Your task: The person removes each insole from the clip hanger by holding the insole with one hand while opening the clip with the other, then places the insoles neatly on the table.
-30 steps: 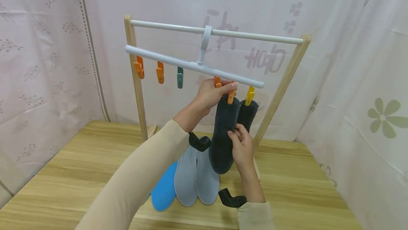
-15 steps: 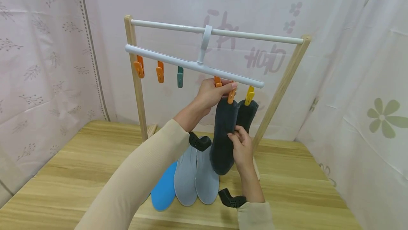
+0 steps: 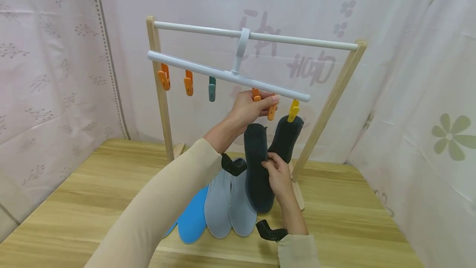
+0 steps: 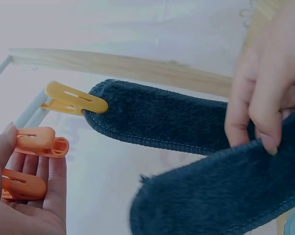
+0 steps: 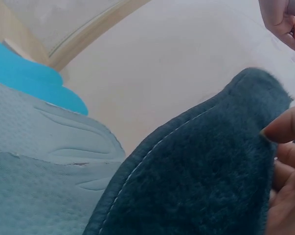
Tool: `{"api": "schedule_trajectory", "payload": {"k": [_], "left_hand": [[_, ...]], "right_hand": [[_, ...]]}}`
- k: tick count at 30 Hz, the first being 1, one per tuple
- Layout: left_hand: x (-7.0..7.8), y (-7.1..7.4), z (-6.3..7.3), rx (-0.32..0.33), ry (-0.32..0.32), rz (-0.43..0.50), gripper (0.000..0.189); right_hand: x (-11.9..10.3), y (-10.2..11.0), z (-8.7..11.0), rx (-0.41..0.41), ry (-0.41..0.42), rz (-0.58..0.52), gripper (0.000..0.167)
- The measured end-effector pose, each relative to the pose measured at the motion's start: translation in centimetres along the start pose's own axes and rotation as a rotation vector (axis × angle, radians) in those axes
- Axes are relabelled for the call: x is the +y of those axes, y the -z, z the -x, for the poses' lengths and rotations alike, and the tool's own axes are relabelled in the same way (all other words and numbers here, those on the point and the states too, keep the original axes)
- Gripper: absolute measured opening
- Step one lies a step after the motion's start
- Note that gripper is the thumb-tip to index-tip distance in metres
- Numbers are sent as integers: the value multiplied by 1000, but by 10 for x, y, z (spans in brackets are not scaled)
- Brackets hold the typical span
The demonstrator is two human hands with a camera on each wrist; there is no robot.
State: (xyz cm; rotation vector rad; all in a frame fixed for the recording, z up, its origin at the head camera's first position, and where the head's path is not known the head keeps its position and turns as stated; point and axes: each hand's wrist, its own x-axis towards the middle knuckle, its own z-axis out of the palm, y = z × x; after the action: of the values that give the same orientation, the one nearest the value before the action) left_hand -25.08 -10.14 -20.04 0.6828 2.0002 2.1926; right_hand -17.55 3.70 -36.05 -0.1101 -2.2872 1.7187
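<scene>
My right hand [image 3: 283,179] pinches a dark fuzzy insole [image 3: 257,156] by its side edge. The top end of that insole hangs just below an orange clip [image 3: 272,113], apart from it. My left hand [image 3: 246,109] pinches this clip between thumb and fingers, as the left wrist view shows; a second orange clip [image 4: 24,186] lies against the palm. To the right, another dark insole [image 3: 285,138] hangs from a yellow clip [image 3: 293,111], partly behind the right hand. In the right wrist view the held insole [image 5: 196,166] shows white stitching along its edge.
A pale hanger [image 3: 201,68] hooks over the white rod of a wooden-legged rack [image 3: 342,82]. Two more orange clips and a green clip [image 3: 212,89] hang on its left half. Grey insoles [image 3: 217,214] and blue insoles [image 3: 193,220] lie on the wooden table [image 3: 353,218] below.
The front dark insole has come out of the orange clip and moved down and slightly left with my right hand. My left hand keeps its hold on the clip.
</scene>
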Motion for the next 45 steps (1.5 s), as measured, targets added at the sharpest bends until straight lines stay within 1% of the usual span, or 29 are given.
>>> {"api": "schedule_trajectory", "payload": {"k": [5,9,15,17,20,26,29,32,36,42,45], "left_hand": [[0,3,1,-12,10,-13,30],[0,4,1,-14,20,-13,31],[-1,5,0,-3,12,-30,30],[-1,5,0,-1,10,-30,30],[0,5,0,-4,11,-35,29],[0,4,1,-13,18,-38,30],[0,3,1,-22,23,-40,30],[1,2,2,-36,31,-47,30],[1,0,3,-51,33,-58,32],[0,-1,3,-52,32,-49,32],[-1,-1,4,-50,42,-43,32]], "right_hand": [[4,-1,0,-54,-84,44,28],[9,0,0,-76,-145,78,29],[18,1,-3,-80,-183,113,32],[22,2,-3,-88,-196,143,34],[27,2,-4,-99,-228,179,36],[36,3,-3,-76,-255,211,40],[40,3,-2,-82,-273,231,43],[45,3,-1,-91,-275,254,47],[51,2,0,-76,-259,300,47],[55,1,2,-41,-225,369,38],[54,2,4,-31,-195,437,35]]}}
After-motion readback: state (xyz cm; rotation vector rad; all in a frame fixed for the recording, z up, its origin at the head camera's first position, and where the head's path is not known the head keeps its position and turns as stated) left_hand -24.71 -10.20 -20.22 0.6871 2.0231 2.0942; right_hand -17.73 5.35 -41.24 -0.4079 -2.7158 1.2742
